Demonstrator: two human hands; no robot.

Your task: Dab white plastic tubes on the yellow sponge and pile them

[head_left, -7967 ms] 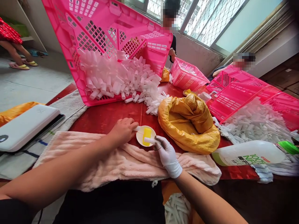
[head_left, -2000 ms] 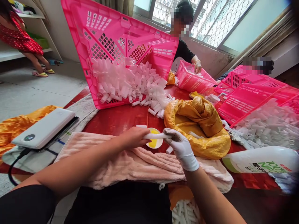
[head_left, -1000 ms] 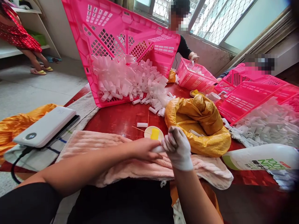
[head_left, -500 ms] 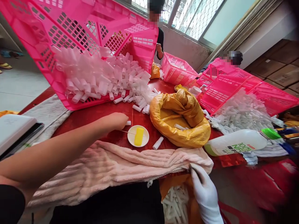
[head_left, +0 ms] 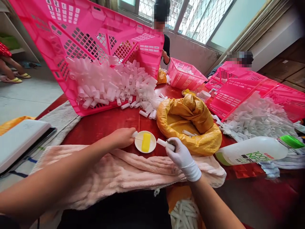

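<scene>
My bare left hand (head_left: 124, 137) is closed at the left of a small white dish (head_left: 136, 145). A short white tube (head_left: 135, 134) pokes out of its fingertips, and a thin pin-like stick reaches from there toward a yellow block (head_left: 146, 142) lying in the dish. What the left fingers wrap around is mostly hidden. My right hand (head_left: 178, 152), in a white glove, pinches a white plastic tube (head_left: 164, 143) just right of the dish, its far end tilted toward it. Behind that glove sits a rolled-down yellow sack (head_left: 211, 141) with a few tubes inside.
A tipped pink crate (head_left: 95, 16) spills white tubes (head_left: 114, 86) onto the red table (head_left: 114, 119). More pink crates (head_left: 188, 79) and two people are beyond. A bottle (head_left: 252, 151) lies at right; a pink towel (head_left: 95, 168) covers the front edge. Tubes fill a sack (head_left: 184, 214) below.
My gloved right hand has come up from the towel's edge and taken hold of the loose tube beside the dish. The left hand stays by the dish; the view has shifted slightly.
</scene>
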